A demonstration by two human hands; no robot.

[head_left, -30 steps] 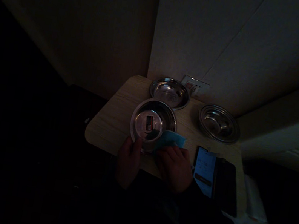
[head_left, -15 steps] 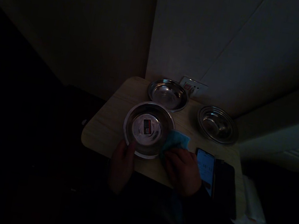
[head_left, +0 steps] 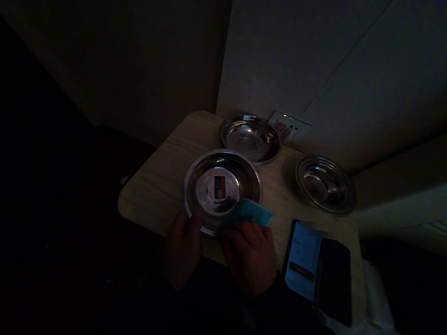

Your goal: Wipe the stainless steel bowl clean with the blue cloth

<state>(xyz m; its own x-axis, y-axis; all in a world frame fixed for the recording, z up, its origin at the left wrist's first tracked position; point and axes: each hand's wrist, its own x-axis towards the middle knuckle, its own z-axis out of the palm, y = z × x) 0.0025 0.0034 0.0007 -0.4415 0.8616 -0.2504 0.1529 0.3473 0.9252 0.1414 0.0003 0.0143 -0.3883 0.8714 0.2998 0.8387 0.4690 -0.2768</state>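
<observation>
Steel, round and shiny: your left hand (head_left: 184,244) grips the near rim of the stickered bowl (head_left: 222,189) at the front of the pale wood-grain table (head_left: 155,190). Your right hand (head_left: 250,255) presses a soft blue cloth (head_left: 247,212) against its right edge. Two more bowls (head_left: 250,136) (head_left: 324,184) sit behind; a lit phone (head_left: 303,255) lies right.
</observation>
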